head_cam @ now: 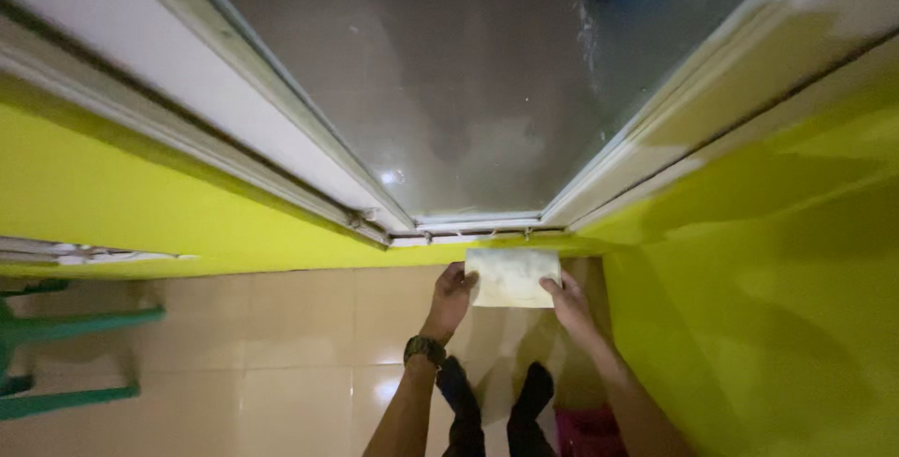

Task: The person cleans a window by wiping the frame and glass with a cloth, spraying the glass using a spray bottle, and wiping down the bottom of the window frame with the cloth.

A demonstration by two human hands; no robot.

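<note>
We're looking straight down past a large pane of frosted grey glass in a white window frame point(440, 92), set between bright yellow-green painted walls point(777, 260); below it, both hands hold a pale cream rectangular cloth point(511, 277) flat and stretched just under the bottom rail of the frame point(487, 229); the left hand point(453, 290), with a dark wristwatch point(424, 349) on its wrist, pinches the cloth's left edge, fingers curled round it; the right hand point(567, 298) grips the right edge the same way, so neither hand is free; the cloth sits close beneath the sill, near the glass but not on it, as far as we can tell; judging by that, the wiping of the pane looks barely begun or paused, since the glass shows smears and a hazy patch low down, and the cloth is folded neat rather than pressed to the surface; down below we see glossy beige floor tiles point(300, 326) and two feet in dark socks point(496, 410); a green plastic chair frame point(56, 354) pokes in at the left; a patch of magenta point(588, 429) shows by the right foot, too blurred to identify; no bucket, bottle or other container is in view.
</note>
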